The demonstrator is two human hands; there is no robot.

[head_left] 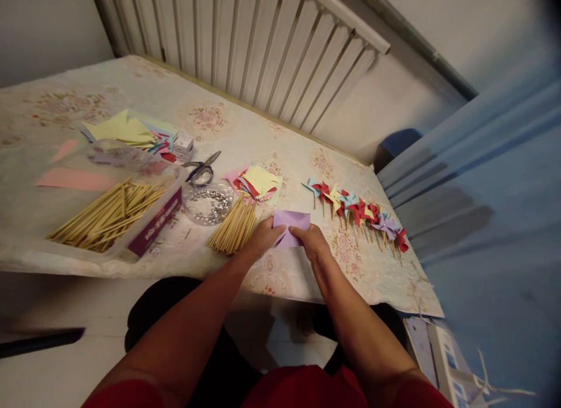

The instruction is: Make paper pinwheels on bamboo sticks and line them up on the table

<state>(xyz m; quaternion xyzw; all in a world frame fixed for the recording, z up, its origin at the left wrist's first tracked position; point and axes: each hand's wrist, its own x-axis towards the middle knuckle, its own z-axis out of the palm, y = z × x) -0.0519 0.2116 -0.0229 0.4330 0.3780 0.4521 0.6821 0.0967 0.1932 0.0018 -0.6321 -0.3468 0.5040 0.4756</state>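
Note:
A square of purple paper (pixel 293 220) with a slit visible in its lower part is held up over the table. My left hand (pixel 265 235) pinches its left side, thumb on top. On the other side my right hand (pixel 310 238) grips the paper the same way, the two thumbs close together near its middle. Just left of my hands lies a bundle of thin wooden sticks (pixel 232 227). Behind it is a pile of cut coloured paper squares (pixel 258 183). A row of finished paper pinwheels (pixel 359 211) on sticks lies to the right.
Left of the sticks are a clear round dish (pixel 188 206) of small metallic pieces, scissors (pixel 202 171), and a plastic box (pixel 175 192) of sticks. Farther back lie coloured sheets (pixel 116 129) and a small white box (pixel 183 144). A radiator (pixel 245 45) borders the table; a blue curtain (pixel 495 192) hangs right.

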